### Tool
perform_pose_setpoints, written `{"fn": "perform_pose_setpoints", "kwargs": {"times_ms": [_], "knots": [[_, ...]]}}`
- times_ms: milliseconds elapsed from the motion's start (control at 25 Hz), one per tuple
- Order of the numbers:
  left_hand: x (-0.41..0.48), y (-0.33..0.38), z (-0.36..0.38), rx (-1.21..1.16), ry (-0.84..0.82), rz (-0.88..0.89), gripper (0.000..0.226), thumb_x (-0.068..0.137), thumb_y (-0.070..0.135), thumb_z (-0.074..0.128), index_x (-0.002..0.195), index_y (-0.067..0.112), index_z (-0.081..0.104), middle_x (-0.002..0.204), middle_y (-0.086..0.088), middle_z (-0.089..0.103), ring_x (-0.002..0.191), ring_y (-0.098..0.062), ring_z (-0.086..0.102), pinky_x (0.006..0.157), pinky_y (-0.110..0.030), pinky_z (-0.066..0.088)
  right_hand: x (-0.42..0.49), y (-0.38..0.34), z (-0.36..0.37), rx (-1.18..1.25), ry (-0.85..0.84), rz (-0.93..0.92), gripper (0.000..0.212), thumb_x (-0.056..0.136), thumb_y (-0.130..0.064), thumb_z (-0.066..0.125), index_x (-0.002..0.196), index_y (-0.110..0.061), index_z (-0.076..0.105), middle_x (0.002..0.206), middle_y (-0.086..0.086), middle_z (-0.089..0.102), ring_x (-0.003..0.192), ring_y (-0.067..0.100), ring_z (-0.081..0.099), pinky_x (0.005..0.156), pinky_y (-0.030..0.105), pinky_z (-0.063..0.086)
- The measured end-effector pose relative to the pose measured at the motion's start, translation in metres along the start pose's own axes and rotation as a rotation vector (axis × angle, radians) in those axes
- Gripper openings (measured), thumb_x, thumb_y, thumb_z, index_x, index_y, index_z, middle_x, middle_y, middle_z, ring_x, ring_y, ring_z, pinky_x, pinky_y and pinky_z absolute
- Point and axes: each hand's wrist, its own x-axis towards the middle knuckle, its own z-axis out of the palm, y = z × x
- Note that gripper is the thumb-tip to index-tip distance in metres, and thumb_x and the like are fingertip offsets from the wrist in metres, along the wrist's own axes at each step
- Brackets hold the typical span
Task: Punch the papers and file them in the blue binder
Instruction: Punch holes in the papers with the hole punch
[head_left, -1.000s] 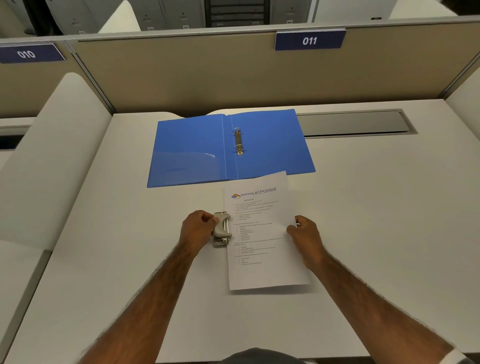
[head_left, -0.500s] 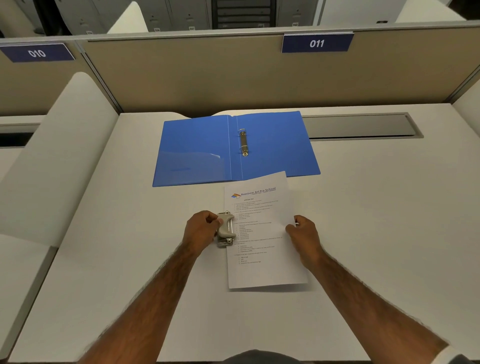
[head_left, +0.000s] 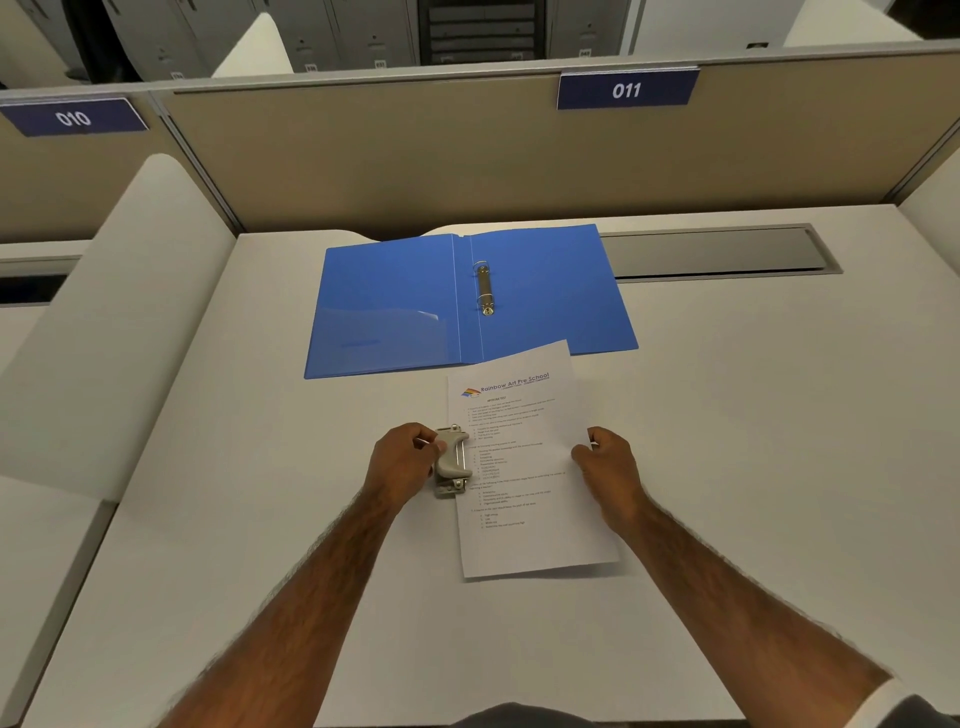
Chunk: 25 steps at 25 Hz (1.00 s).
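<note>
The blue binder (head_left: 395, 306) lies open and flat at the back of the white desk (head_left: 753, 415), its metal ring clip (head_left: 484, 288) showing beside the spine. In front of it lies a printed paper (head_left: 524, 467), tilted slightly, its top corner over the binder's front edge. A grey hole punch (head_left: 453, 461) sits on the paper's left edge. My left hand (head_left: 402, 460) grips the punch from the left. My right hand (head_left: 608, 462) pinches the paper's right edge.
A beige partition (head_left: 415, 156) with labels 010 and 011 closes the desk's far side. A grey cable flap (head_left: 717, 252) is set into the desk behind the binder on the right. White curved side panels (head_left: 104, 322) flank the desk.
My hands, the punch and the paper hold nearly the same pose. The view has shifted slightly.
</note>
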Motion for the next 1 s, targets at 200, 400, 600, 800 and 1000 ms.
{"fn": "perform_pose_setpoints", "kwargs": {"times_ms": [200, 400, 600, 800, 1000], "knots": [[-0.001, 0.001, 0.0, 0.0, 0.001, 0.001, 0.019, 0.093, 0.025, 0.065, 0.107, 0.012, 0.068, 0.102, -0.006, 0.071, 0.09, -0.026, 0.07, 0.083, -0.04, 0.059, 0.001, -0.001, 0.0, -0.005, 0.002, 0.005, 0.014, 0.092, -0.012, 0.053, 0.1, -0.008, 0.064, 0.105, 0.006, 0.069, 0.085, 0.022, 0.063, 0.07, 0.025, 0.048], [0.0, 0.0, 0.001, -0.003, 0.001, -0.001, 0.017, 0.092, 0.025, 0.067, 0.104, 0.013, 0.068, 0.102, -0.006, 0.072, 0.091, -0.026, 0.07, 0.087, -0.046, 0.058, -0.001, -0.002, 0.001, -0.017, 0.02, 0.004, 0.013, 0.093, -0.011, 0.052, 0.099, -0.008, 0.063, 0.103, 0.005, 0.068, 0.079, 0.017, 0.059, 0.063, 0.02, 0.044], [0.001, 0.001, 0.002, -0.006, 0.004, -0.001, 0.018, 0.092, 0.025, 0.066, 0.103, 0.012, 0.068, 0.101, -0.006, 0.071, 0.091, -0.027, 0.069, 0.086, -0.046, 0.058, -0.002, -0.004, 0.002, -0.03, 0.025, 0.001, 0.011, 0.092, -0.009, 0.052, 0.096, -0.009, 0.062, 0.101, 0.005, 0.067, 0.074, 0.013, 0.057, 0.059, 0.019, 0.041], [-0.002, 0.009, 0.005, 0.049, 0.01, -0.01, 0.02, 0.093, 0.031, 0.062, 0.103, 0.013, 0.066, 0.099, -0.002, 0.068, 0.088, -0.023, 0.066, 0.07, -0.031, 0.052, -0.002, -0.004, 0.001, -0.046, 0.033, 0.003, 0.014, 0.093, -0.011, 0.052, 0.101, -0.008, 0.063, 0.103, 0.004, 0.067, 0.075, 0.013, 0.057, 0.059, 0.018, 0.041], [0.001, 0.009, 0.006, 0.057, -0.005, -0.009, 0.02, 0.093, 0.032, 0.063, 0.103, 0.014, 0.065, 0.1, -0.003, 0.067, 0.089, -0.024, 0.066, 0.071, -0.03, 0.051, -0.001, -0.004, 0.001, -0.035, 0.032, 0.018, 0.016, 0.094, -0.012, 0.052, 0.104, -0.008, 0.063, 0.107, 0.005, 0.068, 0.081, 0.017, 0.06, 0.064, 0.02, 0.044]]}}
